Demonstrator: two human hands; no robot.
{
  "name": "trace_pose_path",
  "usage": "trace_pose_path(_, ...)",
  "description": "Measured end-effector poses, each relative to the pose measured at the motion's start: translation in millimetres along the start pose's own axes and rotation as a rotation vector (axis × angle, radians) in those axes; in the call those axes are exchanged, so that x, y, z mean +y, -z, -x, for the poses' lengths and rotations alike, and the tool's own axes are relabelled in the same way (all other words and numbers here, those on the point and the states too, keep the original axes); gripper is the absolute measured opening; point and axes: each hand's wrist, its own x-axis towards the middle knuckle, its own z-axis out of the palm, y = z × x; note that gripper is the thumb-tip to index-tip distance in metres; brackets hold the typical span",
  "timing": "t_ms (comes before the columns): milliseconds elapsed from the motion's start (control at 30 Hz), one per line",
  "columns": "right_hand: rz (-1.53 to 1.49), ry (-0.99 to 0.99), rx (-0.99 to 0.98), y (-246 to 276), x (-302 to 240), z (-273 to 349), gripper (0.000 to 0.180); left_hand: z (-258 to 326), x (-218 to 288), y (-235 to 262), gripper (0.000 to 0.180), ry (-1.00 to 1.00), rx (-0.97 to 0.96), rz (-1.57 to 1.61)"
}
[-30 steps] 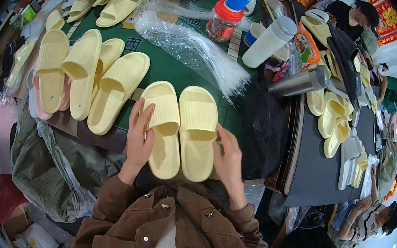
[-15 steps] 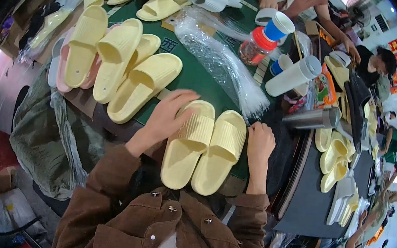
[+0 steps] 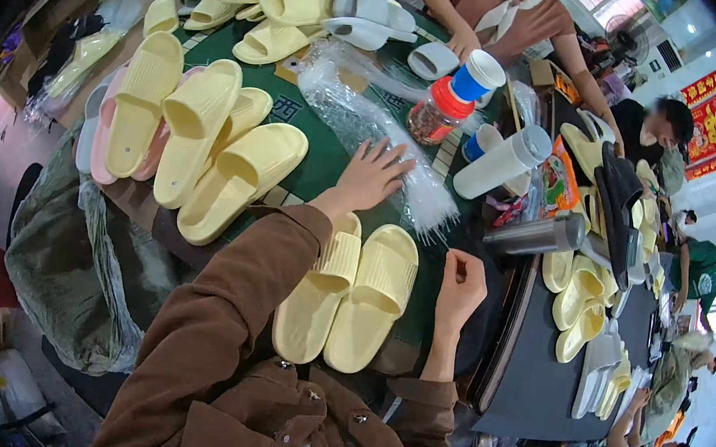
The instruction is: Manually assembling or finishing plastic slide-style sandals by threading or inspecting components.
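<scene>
My left hand (image 3: 370, 176) lies with its fingers spread on a bundle of thin clear plastic strands (image 3: 423, 197), which is wrapped in clear film. Just past the bundle's frayed near end, my right hand (image 3: 462, 290) is closed in a pinch on what looks like the tip of a single strand. Below my left forearm sits a pair of pale yellow slide sandals (image 3: 373, 300), side by side with toes pointing away. My left sleeve partly covers the left sandal of that pair.
More yellow slides (image 3: 244, 180) stand at the left, beside pink ones (image 3: 106, 129). Yellow and grey slides (image 3: 368, 22) are piled at the back. A red-lidded jar (image 3: 438, 113), a white bottle (image 3: 506, 163) and a steel flask (image 3: 538, 233) stand at the right. A co-worker (image 3: 522, 21) sits opposite.
My left hand has left the left sandal and moved forward and right onto the bundle. My right hand has closed into a pinch by the strand ends. The whole view has shifted slightly.
</scene>
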Motion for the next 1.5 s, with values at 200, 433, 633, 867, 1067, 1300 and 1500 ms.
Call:
trace_pose_path(200, -0.392, -0.239, 0.053, -12.0, 8.5, -5.7, 0.008, -4.1, 3.1, 4.0, 0.047, 0.017, -0.003, -0.007)
trace_pose_path(433, -0.642, -0.418, 0.303, 6.0, 0.9, -4.4, 0.010, -10.7, 15.7, 25.3, 0.044, 0.039, -0.086, -0.053)
trace_pose_path(633, -0.746, -0.393, 0.324, 4.9, 9.6, 12.3, 0.012, 2.1, 11.7, 0.0, 0.045, 0.036, 0.061, 0.023)
trace_pose_path(867, -0.940, -0.395, 0.236, 19.2, 5.9, -0.6, 0.017, 2.2, 6.7, 4.4, 0.042, 0.144, 0.112, 0.021)
trace_pose_path(1067, -0.991, -0.210, 0.554, 62.7, 53.0, 3.9, 0.019, -1.1, 9.4, -1.3, 0.040, 0.121, 0.122, 0.022)
trace_pose_path(1300, -0.966, -0.126, 0.611, 71.3, 17.8, 12.9, 0.017, 2.3, 6.4, -1.7, 0.045, 0.128, 0.077, -0.017)
trace_pose_path(1500, -0.854, -0.213, 0.637, 68.2, 20.0, 18.3, 0.019, 0.8, 9.8, -1.1, 0.045, 0.116, 0.033, 0.008)
